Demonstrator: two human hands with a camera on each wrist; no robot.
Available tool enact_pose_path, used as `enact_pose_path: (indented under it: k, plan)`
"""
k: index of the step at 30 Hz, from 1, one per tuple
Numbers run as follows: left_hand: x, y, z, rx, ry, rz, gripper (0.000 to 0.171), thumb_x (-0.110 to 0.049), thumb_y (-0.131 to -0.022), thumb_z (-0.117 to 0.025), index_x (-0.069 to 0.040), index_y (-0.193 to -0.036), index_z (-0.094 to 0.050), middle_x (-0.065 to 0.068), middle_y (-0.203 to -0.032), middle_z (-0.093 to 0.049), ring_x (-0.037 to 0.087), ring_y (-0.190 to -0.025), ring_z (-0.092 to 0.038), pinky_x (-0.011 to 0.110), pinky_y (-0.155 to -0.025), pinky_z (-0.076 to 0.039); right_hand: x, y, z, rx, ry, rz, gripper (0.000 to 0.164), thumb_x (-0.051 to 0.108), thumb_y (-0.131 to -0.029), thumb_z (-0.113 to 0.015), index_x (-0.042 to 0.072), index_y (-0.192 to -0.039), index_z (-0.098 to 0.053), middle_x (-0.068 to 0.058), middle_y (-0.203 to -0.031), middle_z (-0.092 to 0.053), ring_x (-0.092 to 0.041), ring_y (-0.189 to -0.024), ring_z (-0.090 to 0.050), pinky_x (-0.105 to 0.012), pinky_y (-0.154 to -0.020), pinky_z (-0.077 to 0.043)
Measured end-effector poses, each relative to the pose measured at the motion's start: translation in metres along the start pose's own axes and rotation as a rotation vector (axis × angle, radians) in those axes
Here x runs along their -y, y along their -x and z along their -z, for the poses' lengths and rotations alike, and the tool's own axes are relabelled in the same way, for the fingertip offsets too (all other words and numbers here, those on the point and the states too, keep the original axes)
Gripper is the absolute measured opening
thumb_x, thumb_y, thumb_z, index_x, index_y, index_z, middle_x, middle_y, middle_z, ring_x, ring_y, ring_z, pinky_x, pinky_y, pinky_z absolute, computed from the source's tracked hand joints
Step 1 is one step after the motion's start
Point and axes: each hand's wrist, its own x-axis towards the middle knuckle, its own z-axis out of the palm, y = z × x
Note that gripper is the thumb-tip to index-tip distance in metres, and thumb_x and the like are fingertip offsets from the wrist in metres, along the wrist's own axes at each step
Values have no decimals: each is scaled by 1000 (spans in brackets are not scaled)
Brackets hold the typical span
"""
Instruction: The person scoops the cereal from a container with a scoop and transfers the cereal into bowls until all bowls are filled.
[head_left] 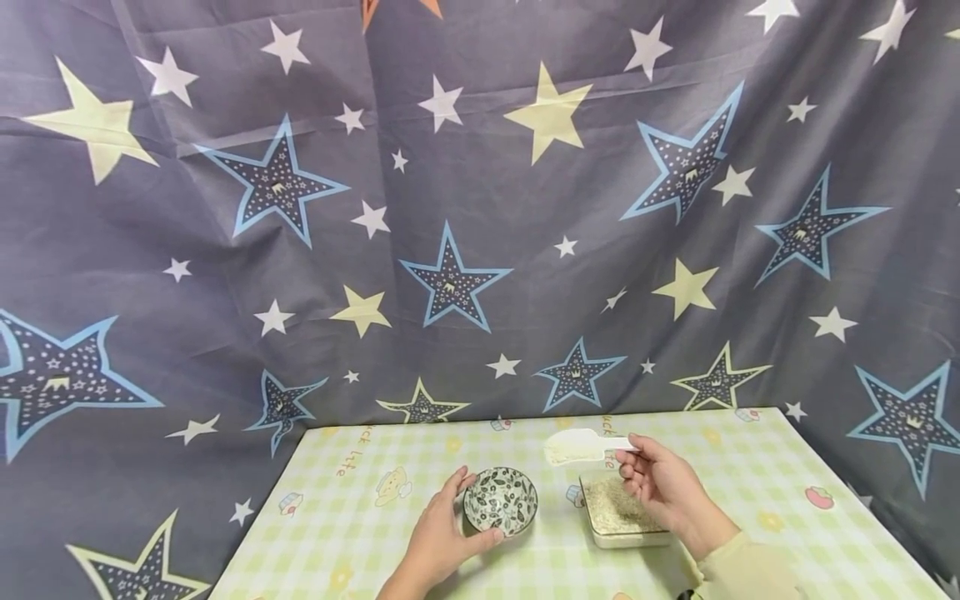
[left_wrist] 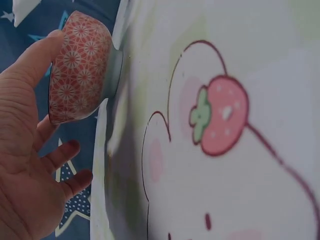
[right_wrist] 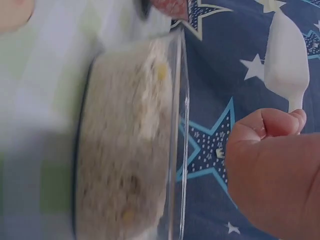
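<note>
My left hand (head_left: 444, 533) holds a small bowl (head_left: 501, 502) by its rim, thumb on the near side and fingers at the far left. The bowl is dark-and-white leaf-patterned inside; the left wrist view shows its red flowered outer wall (left_wrist: 82, 67) and pale foot. In my right hand (head_left: 666, 487) is the handle of a white scoop (head_left: 577, 446), pinched between thumb and fingers. Pale grains lie in the scoop's bowl, which points left above the table. Below my right hand stands a clear rectangular container (right_wrist: 125, 145) filled with mixed grains, partly hidden by that hand.
A green-and-white checked tablecloth (head_left: 360, 508) with cartoon prints covers the table. Behind it hangs a dark curtain (head_left: 480, 192) with stars. The bowl stands left of the grain container, with a strip of cloth between them.
</note>
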Motion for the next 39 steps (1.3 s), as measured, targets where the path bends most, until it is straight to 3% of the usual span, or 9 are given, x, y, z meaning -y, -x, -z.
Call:
enact_pose_path:
  k: [10,18,29,39]
  plan:
    - [3,-1,-1,-7,9,5,115,-56,-77,-92,-5,-164,-36,5,-158,-60,43,-142,-54,70,-115,-46,-20,-8,-39,-89,17,41,12,25,-114,-46,17,-112,-55,8,-81,-69,-1,-68,-55,-12,-57,-44]
    - [3,1,0,8,25,4,115,-56,-79,-91,-4,-165,-35,6,-159,-59,44,-144,-53,70,-115,-45,-32,-9,-60,-142,207,111,28,22,-112,-48,3,-112,-68,7,-76,-68,-3,-64,-52,-14,-54,-43]
    - [3,0,1,27,31,3,115,-59,-81,-89,-5,-166,-33,4,-159,-59,43,-144,-53,70,-114,-46,-36,-5,-81,-198,425,201,30,20,-110,-56,-6,-119,-69,4,-74,-71,-6,-62,-52,-18,-53,-42]
    - [3,1,1,25,35,-1,115,-56,-80,-90,-3,-165,-34,5,-159,-59,42,-143,-53,68,-115,-46,-37,-2,-85,-200,467,253,33,22,-111,-56,-6,-120,-71,4,-74,-72,-8,-63,-53,-19,-53,-42]
